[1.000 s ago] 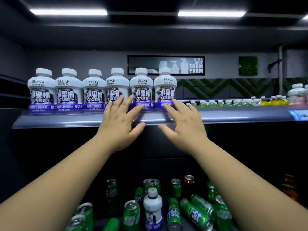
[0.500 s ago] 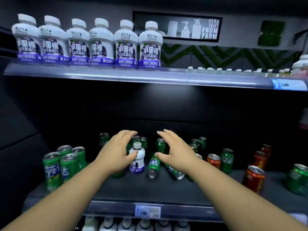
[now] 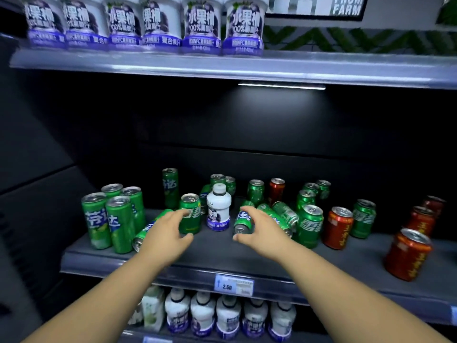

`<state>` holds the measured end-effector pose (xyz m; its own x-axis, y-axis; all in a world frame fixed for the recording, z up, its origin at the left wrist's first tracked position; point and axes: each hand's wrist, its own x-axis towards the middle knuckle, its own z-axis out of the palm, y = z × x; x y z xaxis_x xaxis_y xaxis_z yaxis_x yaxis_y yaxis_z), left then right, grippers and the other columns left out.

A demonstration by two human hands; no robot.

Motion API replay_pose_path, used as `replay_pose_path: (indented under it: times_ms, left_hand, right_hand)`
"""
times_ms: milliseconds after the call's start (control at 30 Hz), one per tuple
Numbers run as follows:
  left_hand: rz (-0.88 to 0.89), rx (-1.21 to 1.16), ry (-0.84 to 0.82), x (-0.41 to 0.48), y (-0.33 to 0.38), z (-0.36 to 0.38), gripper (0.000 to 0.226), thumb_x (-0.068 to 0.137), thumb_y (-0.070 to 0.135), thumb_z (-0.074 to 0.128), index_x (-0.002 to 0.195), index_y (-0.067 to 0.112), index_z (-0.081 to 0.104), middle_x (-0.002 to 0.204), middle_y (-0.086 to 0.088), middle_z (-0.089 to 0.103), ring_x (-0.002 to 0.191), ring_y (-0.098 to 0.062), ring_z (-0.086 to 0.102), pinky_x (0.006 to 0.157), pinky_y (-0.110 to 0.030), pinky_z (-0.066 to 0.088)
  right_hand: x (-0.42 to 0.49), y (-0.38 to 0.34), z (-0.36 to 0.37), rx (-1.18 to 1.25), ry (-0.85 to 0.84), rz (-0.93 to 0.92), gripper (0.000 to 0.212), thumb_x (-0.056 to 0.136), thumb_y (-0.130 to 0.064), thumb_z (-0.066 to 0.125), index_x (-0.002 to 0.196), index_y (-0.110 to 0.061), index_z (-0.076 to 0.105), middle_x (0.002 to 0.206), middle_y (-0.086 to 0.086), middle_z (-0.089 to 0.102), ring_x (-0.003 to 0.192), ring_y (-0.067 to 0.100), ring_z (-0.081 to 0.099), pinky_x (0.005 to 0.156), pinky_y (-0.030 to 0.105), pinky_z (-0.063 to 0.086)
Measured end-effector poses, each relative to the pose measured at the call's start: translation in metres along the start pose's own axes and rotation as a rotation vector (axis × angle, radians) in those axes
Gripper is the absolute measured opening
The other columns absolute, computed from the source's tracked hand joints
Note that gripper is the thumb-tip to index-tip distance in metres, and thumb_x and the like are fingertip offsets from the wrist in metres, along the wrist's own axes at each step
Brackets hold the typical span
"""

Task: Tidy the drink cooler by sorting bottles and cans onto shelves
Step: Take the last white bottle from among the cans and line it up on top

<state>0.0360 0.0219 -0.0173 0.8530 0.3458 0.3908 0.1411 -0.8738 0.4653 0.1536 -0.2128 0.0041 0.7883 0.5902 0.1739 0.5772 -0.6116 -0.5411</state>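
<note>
On my feed both arms reach into the cooler at mid-shelf level. The small white plastic bottle w/ purple label (image 3: 218, 209) stands upright on the dark grey middle shelf (image 3: 217, 253), in the gap btwn the two hands and a bit further back than both. From the bottle, the left hand (image 3: 168, 233) is at approx 7 o'clock and the right hand (image 3: 262, 232) at approx 5 o'clock; neither touches it. Both hands are wide: fingers spread and gently curved, thumbs out, holding nothing.

Left fingers (image 3: 179, 215) overlap the short upright green aluminium can (image 3: 193, 224), which stands just beside the bottle at its 9 o'clock; can't tell if there's contact. A green can lying on its side (image 3: 142, 235) pokes out at that hand's 9 o'clock, top facing me. Right fingers (image 3: 252, 211) lie over another tipped green can (image 3: 243, 225) at the bottle's 4 o'clock; contact unclear there too.

Rest of mid shelf: four tall green cans (image 3: 111, 219) upright at far 9 o'clock, more green ones upright and tipped behind the bottle, red cans (image 3: 337, 227) upright out at 3 o'clock. The pale grey top shelf (image 3: 247, 68) at 12 o'clock carries a row of white purple-label bottles (image 3: 201, 23); at 6 o'clock, below, another such row (image 3: 227, 315). A blue-white price tag (image 3: 233, 285) reading 2.50 sits on the mid shelf's front edge.
</note>
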Motion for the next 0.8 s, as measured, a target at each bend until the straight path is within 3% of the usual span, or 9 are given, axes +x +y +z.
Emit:
replay_pose_path:
  times_ms: [133, 267, 367, 467, 533, 633, 800]
  left_hand:
    - [-0.022, -0.026, -0.02, 0.017, -0.025, 0.015, 0.064, 0.076, 0.027, 0.073, 0.136, 0.022, 0.051, 0.13, -0.004, 0.056, 0.12, -0.024, 0.055, 0.099, -0.033, 0.044]
    - [-0.022, -0.133, -0.057, 0.037, -0.046, 0.032, 0.078, 0.072, 0.026, 0.075, 0.142, 0.021, 0.04, 0.132, -0.005, 0.051, 0.122, -0.022, 0.052, 0.105, -0.032, 0.041]
    - [-0.069, -0.278, -0.029, 0.054, -0.053, 0.044, 0.086, 0.066, 0.026, 0.079, 0.14, 0.026, 0.035, 0.129, -0.003, 0.053, 0.12, -0.021, 0.054, 0.104, -0.037, 0.044]
    - [-0.111, -0.352, 0.001, 0.07, -0.055, 0.055, 0.092, 0.063, 0.025, 0.082, 0.141, 0.02, 0.033, 0.13, -0.005, 0.053, 0.118, -0.022, 0.054, 0.104, -0.036, 0.043]
    - [-0.151, -0.371, 0.008, 0.077, -0.054, 0.059, 0.089, 0.067, 0.017, 0.083, 0.141, 0.013, 0.035, 0.13, -0.008, 0.054, 0.12, -0.023, 0.052, 0.104, -0.031, 0.04]
    - [-0.149, -0.366, -0.005, 0.083, -0.059, 0.062, 0.082, 0.069, 0.015, 0.082, 0.138, 0.013, 0.039, 0.127, -0.008, 0.058, 0.117, -0.023, 0.054, 0.102, -0.033, 0.042]
    - [-0.188, -0.399, -0.05, 0.089, -0.063, 0.057, 0.07, 0.072, 0.021, 0.081, 0.13, 0.021, 0.043, 0.118, -0.003, 0.064, 0.108, -0.022, 0.061, 0.096, -0.036, 0.047]
  right_hand:
    - [0.033, -0.006, 0.019, 0.055, -0.013, 0.04, 0.081, 0.078, -0.036, 0.08, 0.148, -0.025, 0.039, 0.144, 0.001, 0.049, 0.117, 0.016, 0.054, 0.094, 0.022, 0.038]
    - [0.07, -0.013, 0.041, 0.167, 0.029, 0.115, 0.088, 0.069, -0.037, 0.083, 0.144, -0.028, 0.04, 0.138, -0.001, 0.053, 0.121, 0.019, 0.054, 0.102, 0.034, 0.044]
    - [0.096, -0.013, 0.052, 0.244, 0.1, 0.16, 0.081, 0.061, -0.039, 0.08, 0.132, -0.037, 0.042, 0.128, -0.004, 0.059, 0.113, 0.018, 0.059, 0.099, 0.042, 0.049]
    - [0.114, -0.015, 0.059, 0.273, 0.128, 0.196, 0.076, 0.066, -0.027, 0.083, 0.132, -0.025, 0.046, 0.123, -0.001, 0.06, 0.11, 0.019, 0.059, 0.095, 0.037, 0.05]
    - [0.121, -0.017, 0.063, 0.303, 0.133, 0.205, 0.078, 0.063, -0.027, 0.084, 0.132, -0.025, 0.048, 0.123, -0.001, 0.061, 0.109, 0.019, 0.06, 0.093, 0.035, 0.051]
    - [0.132, -0.015, 0.073, 0.327, 0.148, 0.21, 0.088, 0.048, -0.044, 0.08, 0.129, -0.031, 0.049, 0.121, -0.001, 0.062, 0.108, 0.019, 0.062, 0.094, 0.039, 0.053]
    - [0.125, -0.017, 0.073, 0.313, 0.22, 0.178, 0.068, 0.063, -0.025, 0.087, 0.123, -0.025, 0.054, 0.116, -0.002, 0.065, 0.104, 0.019, 0.062, 0.09, 0.036, 0.053]
